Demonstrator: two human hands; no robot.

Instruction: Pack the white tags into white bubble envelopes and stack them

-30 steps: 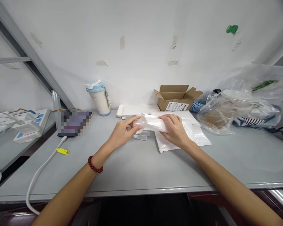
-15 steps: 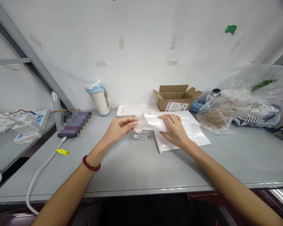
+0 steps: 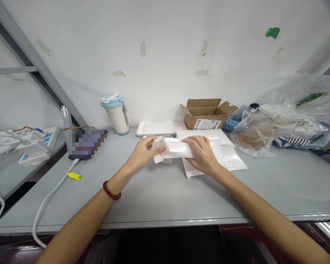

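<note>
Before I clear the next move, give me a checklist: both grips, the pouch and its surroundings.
1. Right hand gripping the white pouch: ok, wrapped over its right end.
2. Left hand at the pouch's other end: ok, thumb against it.
3. Inside of the pouch: cannot tell, hidden.
4. Small translucent piece fully in view: not ok, partly behind the pouch.
5. Cardboard box open: ok.
6. Tumbler upright, apart from both hands: ok.

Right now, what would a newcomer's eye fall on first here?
Most likely the left hand and right hand, holding a white translucent plastic packet mid-frame. Behind, to the right, an open brown cardboard box stands near the white wall; at back left stands a cream tumbler with a light-blue lid.
</note>
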